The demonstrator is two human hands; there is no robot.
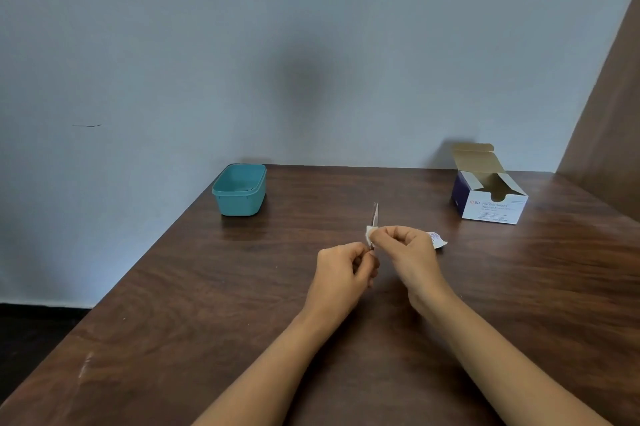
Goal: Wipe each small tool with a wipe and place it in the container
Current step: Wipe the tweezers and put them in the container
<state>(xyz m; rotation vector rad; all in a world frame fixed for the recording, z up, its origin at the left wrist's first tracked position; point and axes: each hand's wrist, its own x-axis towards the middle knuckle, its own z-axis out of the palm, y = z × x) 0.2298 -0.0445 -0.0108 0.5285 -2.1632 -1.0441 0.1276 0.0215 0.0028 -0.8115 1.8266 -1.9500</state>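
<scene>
Hands close together over the wooden table (242, 321): the left hand (341, 266) pinches the lower end of a slim upright metal tool (374, 214), and the right hand (405, 249) pinches a white wipe (369, 234) round its shaft. A firm left pinch should let the wipe slide to the tip. Farther back, the teal container (239, 204) sits by the table's left edge across bare wood, and the alcohol swab box (491, 205) stands far right.

Fingers (358, 250) hide the small tool's (375, 213) lower end.
</scene>
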